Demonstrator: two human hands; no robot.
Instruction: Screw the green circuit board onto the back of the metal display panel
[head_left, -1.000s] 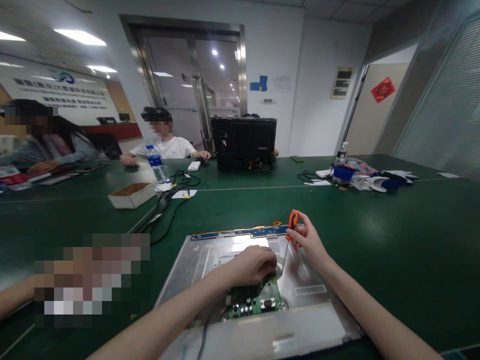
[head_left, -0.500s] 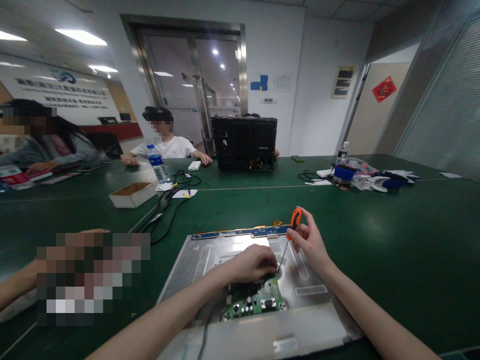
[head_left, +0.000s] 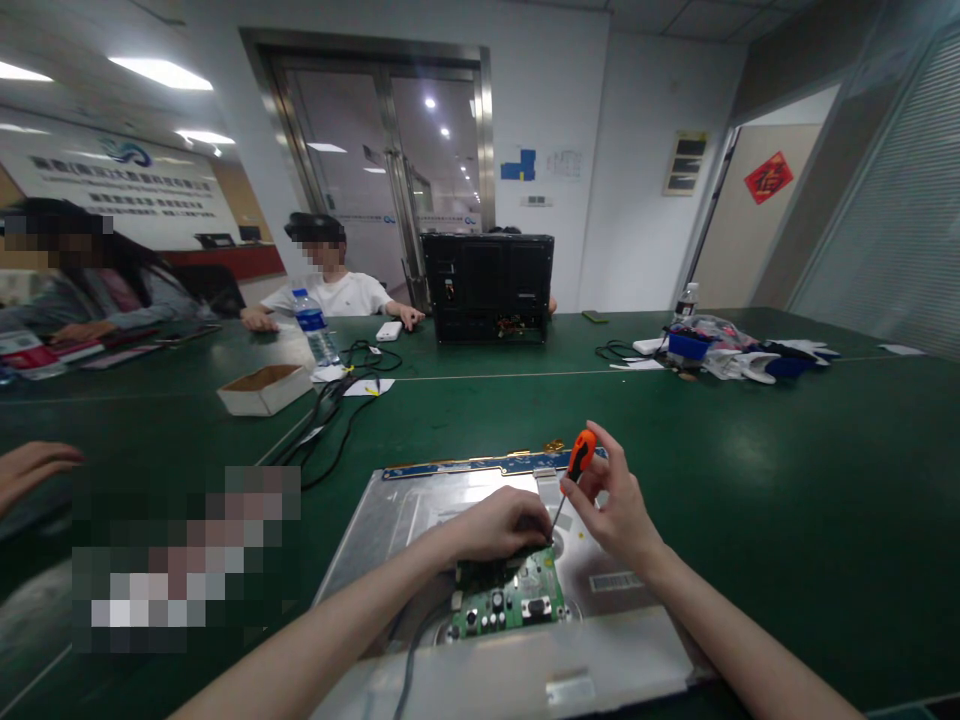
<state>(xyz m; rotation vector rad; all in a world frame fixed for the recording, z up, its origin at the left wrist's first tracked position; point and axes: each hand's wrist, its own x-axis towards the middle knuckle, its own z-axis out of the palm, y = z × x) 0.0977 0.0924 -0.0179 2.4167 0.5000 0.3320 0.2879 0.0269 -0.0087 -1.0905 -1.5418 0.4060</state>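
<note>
Head view: my right hand (head_left: 619, 515) grips the orange-and-black-handled metal screwdriver (head_left: 581, 457), tip by the far edge of the green circuit board (head_left: 510, 600) on the flat silver metal panel (head_left: 405, 535). My left hand (head_left: 506, 522) curls alongside (hold: cannot tell). Apparent step: tip placement; next requires a steady shaft.

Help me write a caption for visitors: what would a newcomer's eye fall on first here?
Probably the orange-handled screwdriver, held slanted in the right hand with its shaft pointing down beside the left hand. Just below them, a green circuit board stands out against the silver metal panel. Farther back, a red diamond-shaped decoration catches the eye on the door at upper right.
</note>
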